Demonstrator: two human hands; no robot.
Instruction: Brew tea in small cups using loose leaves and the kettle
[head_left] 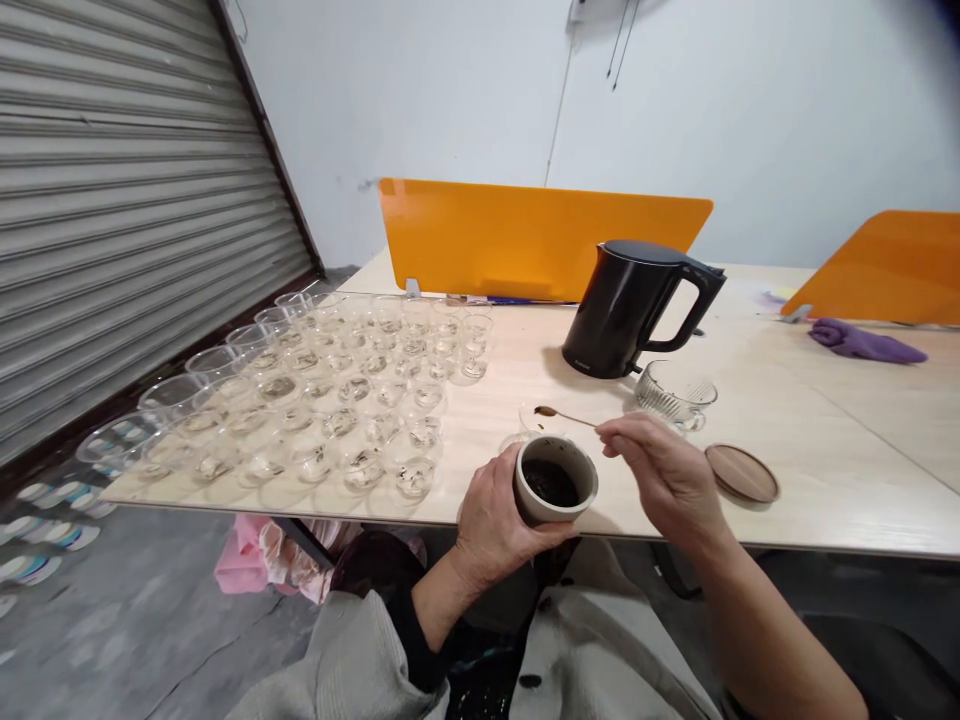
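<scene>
My left hand (491, 515) is wrapped round a pale round canister (529, 512), tilted toward me, with dark loose tea leaves (551, 482) inside. Between the fingertips of my right hand (664, 475) is the thin handle of a small spoon (574, 415). Its tip carries a little dark leaf and hangs over a clear plastic cup (531, 415) behind the canister. A few leaves show in that cup, which the canister partly hides. To the left stand rows of clear plastic cups (364, 465), with small amounts of dark leaf at their bottoms.
A black electric kettle (622, 310) stands at the back, with a ribbed glass cup (675, 390) before it. A round wooden lid (742, 473) lies to the right. Orange dividers (525, 240) line the back. A purple cloth (866, 342) lies far right. The table's front edge is near my body.
</scene>
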